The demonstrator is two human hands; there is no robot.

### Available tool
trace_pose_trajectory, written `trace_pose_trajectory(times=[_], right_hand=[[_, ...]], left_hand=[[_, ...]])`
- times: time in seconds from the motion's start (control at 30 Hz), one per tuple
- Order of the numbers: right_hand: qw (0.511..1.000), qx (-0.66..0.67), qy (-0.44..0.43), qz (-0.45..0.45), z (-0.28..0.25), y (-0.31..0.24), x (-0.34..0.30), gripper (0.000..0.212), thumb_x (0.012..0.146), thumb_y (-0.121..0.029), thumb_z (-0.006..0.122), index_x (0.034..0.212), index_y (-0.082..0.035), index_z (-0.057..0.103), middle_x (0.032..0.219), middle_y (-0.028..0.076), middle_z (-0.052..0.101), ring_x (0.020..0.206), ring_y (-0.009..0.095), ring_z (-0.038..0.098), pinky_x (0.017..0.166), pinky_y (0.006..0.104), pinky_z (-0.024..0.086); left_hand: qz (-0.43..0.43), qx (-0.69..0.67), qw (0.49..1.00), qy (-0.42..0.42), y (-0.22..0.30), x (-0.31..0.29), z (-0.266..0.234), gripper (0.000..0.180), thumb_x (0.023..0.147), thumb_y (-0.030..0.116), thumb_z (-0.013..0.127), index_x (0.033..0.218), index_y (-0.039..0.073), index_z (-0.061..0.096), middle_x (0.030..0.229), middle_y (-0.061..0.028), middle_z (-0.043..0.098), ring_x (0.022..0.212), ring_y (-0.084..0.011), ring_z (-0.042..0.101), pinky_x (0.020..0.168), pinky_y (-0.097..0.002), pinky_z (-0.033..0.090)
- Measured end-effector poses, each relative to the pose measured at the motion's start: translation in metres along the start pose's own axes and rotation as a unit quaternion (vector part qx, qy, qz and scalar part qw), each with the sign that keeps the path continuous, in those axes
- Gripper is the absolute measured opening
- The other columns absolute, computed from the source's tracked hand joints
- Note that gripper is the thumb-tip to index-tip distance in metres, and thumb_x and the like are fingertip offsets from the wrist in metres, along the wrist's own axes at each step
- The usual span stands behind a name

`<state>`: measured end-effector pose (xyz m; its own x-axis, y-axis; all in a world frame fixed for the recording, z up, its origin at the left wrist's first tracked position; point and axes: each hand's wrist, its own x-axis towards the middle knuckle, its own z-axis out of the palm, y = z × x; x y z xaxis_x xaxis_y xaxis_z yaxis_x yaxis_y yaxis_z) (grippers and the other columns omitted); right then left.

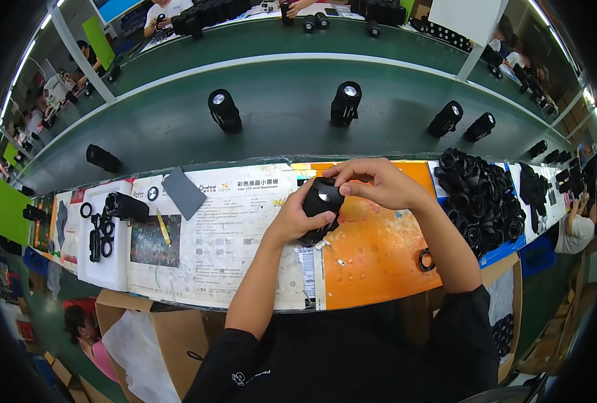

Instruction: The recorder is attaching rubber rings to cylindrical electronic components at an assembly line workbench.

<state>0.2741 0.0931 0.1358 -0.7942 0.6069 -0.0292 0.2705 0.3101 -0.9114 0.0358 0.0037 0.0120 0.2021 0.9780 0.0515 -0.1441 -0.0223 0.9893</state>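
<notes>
In the middle of the bench I hold a black cylinder (326, 191) with a shiny silver spot, which looks like a portable speaker. My left hand (289, 216) wraps round its left side, the thumb lying across the front. At its upper right rim, the bent fingers and thumb of my right hand (389, 185) are closed on the edge. Whether they pinch a separate small part there cannot be made out. Beneath the cylinder lie a white printed sheet (231, 255) and an orange board (372, 262). A loose black ring (426, 259) rests near my right forearm.
Black parts are heaped (479, 201) at the right. Similar cylinders (224, 111) stand along the green belt (278, 101) ahead. At left, a white foam tray (114, 269) holds black rings and a cylinder (127, 207); a yellow marker (163, 227) lies beside it. Cardboard boxes (184, 342) stand below the bench.
</notes>
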Motion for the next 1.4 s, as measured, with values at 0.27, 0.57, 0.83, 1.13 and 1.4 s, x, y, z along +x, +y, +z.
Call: trace_pose_trajectory(times=[0.27,0.57,0.83,1.13,1.4], right_hand=[[0.985,-0.146,0.005,-0.096,0.004,-0.002,-0.006,0.019,0.099,-0.011,0.082,0.117,-0.007,0.080,0.145,0.011,0.075,0.131,0.034,0.070,0.111,0.0441,0.056],[0.966,-0.197,-0.031,-0.164,0.007,-0.008,-0.001,0.052,0.095,-0.002,0.078,0.143,-0.020,0.079,0.150,0.008,0.071,0.129,0.034,0.063,0.112,0.0436,0.054],[0.941,-0.279,-0.026,-0.189,0.006,-0.009,-0.006,0.053,0.097,-0.001,0.077,0.144,-0.026,0.079,0.153,0.006,0.067,0.127,0.034,0.060,0.110,0.0427,0.054],[0.964,-0.264,-0.035,-0.020,0.058,0.024,0.074,0.051,0.113,-0.038,0.045,0.124,0.001,0.076,0.118,0.031,0.077,0.107,0.053,0.073,0.099,0.0572,0.057],[0.977,-0.179,0.045,0.107,0.066,0.006,0.054,0.056,0.103,-0.041,0.049,0.098,0.007,0.079,0.105,0.036,0.075,0.100,0.053,0.073,0.096,0.0579,0.057]], left_hand=[[-0.031,-0.002,0.999,-0.013,0.002,0.000,0.000,0.087,0.079,0.038,0.099,0.151,0.008,0.061,0.128,-0.0100,0.072,0.115,-0.0221,0.071,0.104,-0.0360,0.057],[0.010,-0.003,1.000,-0.007,-0.006,0.003,0.001,0.110,0.081,0.054,0.094,0.165,0.002,0.048,0.139,-0.0135,0.070,0.125,-0.0251,0.071,0.108,-0.0375,0.058],[0.044,-0.011,0.999,-0.007,0.004,0.006,0.008,0.094,0.082,0.042,0.095,0.159,0.004,0.056,0.132,-0.0101,0.073,0.119,-0.0212,0.071,0.106,-0.0354,0.056],[0.022,0.113,0.993,0.028,-0.006,-0.006,0.014,0.072,0.078,0.037,0.100,0.134,0.001,0.070,0.120,-0.0103,0.079,0.108,-0.0221,0.075,0.099,-0.0361,0.058],[0.044,0.044,0.998,0.015,0.004,-0.002,0.028,0.048,0.076,0.028,0.098,0.110,0.001,0.078,0.104,-0.0089,0.082,0.094,-0.0188,0.078,0.085,-0.0349,0.062]])
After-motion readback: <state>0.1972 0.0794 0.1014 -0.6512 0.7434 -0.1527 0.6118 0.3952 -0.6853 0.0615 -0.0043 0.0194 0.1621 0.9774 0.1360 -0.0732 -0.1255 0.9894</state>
